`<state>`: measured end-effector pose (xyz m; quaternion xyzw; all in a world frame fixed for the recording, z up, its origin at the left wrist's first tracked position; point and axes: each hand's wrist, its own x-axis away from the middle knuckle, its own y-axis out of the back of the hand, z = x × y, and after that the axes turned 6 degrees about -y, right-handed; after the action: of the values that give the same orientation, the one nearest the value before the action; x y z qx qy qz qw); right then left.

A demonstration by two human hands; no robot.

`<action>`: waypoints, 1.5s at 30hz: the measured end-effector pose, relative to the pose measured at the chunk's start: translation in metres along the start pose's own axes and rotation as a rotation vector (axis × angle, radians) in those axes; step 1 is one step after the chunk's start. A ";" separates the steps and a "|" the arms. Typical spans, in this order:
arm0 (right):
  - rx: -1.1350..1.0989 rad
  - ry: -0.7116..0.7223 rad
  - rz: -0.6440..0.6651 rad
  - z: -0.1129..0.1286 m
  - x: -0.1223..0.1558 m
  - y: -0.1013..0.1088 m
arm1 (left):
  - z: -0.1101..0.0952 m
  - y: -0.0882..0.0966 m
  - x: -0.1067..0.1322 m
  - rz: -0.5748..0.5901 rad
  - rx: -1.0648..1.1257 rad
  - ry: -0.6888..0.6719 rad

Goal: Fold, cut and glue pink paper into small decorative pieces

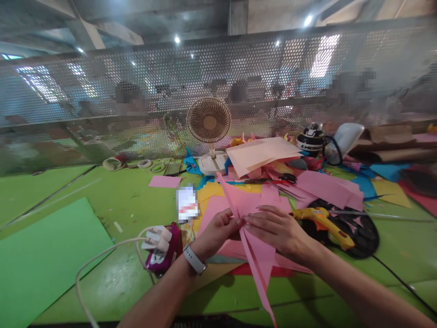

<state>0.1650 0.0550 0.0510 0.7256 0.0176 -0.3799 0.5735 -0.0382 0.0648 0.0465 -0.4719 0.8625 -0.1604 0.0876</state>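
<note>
Pink paper [256,255], folded into long pointed flaps, is held up over the middle of the table. My left hand [220,230] pinches it near its centre, thumb and fingers closed on the fold. From the other side my right hand [278,228] grips the same paper, its fingers pressed together along a flap. One flap points up and another hangs down towards the table's front edge. Beneath both hands lie pink sheets [215,212], with yellow and red paper under them. A yellow glue gun [321,221] rests just right of my right hand on a black round object.
A small fan [209,120] stands at the back before a perforated metal screen [153,114]. Plugs sit in a purple power strip [167,255] on the left, its cable trailing forward. A large green sheet [51,259] lies far left. Scissors [287,177] lie among paper scraps.
</note>
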 end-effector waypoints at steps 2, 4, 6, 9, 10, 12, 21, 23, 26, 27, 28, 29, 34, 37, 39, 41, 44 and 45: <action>0.000 0.008 0.001 -0.001 0.000 -0.002 | 0.001 0.000 -0.001 0.007 -0.041 -0.045; -0.007 0.011 0.001 -0.002 0.001 -0.004 | 0.004 0.001 -0.001 0.015 -0.078 -0.067; -0.012 0.015 0.000 -0.002 0.001 -0.002 | 0.006 0.004 -0.002 0.022 -0.097 -0.054; 0.009 0.026 0.018 0.003 -0.001 0.004 | 0.009 0.009 -0.003 -0.007 -0.078 0.005; 0.022 0.031 0.027 0.006 -0.002 0.006 | 0.010 0.010 -0.003 -0.023 -0.056 0.020; 0.037 0.056 0.040 0.012 -0.005 0.011 | 0.009 0.011 -0.004 -0.048 0.000 0.050; -0.123 0.104 0.000 0.019 -0.003 0.011 | 0.007 0.003 -0.002 0.031 -0.017 0.090; -0.174 0.064 -0.015 0.019 -0.003 0.012 | 0.007 0.002 -0.002 0.031 -0.083 0.064; -0.238 0.038 -0.035 0.020 -0.004 0.013 | 0.007 0.003 -0.002 0.014 -0.106 0.049; -0.244 0.038 -0.038 0.021 -0.005 0.013 | 0.007 0.004 -0.002 0.011 -0.112 0.047; -0.243 0.038 -0.040 0.021 -0.005 0.012 | 0.008 0.004 -0.002 0.011 -0.125 0.041; -0.241 0.036 -0.045 0.021 -0.004 0.010 | 0.009 0.004 -0.002 0.013 -0.145 0.029; -0.345 -0.088 -0.071 0.021 -0.001 -0.001 | 0.013 0.001 -0.002 0.067 -0.258 -0.080; -0.436 -0.303 0.016 0.020 -0.002 0.000 | 0.011 -0.001 -0.001 0.094 -0.160 -0.089; -0.485 -0.390 0.146 0.019 -0.003 0.003 | 0.010 0.000 -0.001 0.036 -0.018 -0.068; -0.505 -0.451 0.267 0.020 -0.004 0.005 | 0.009 0.000 0.001 -0.056 0.089 -0.040; -0.533 -0.578 0.356 0.021 -0.005 0.003 | 0.008 -0.003 0.003 -0.108 0.142 -0.008; -0.557 -0.612 0.372 0.021 -0.005 0.002 | 0.007 -0.005 0.003 -0.100 0.157 -0.002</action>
<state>0.1512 0.0391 0.0548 0.3887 -0.1816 -0.4482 0.7842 -0.0341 0.0581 0.0413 -0.5064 0.8224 -0.2312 0.1171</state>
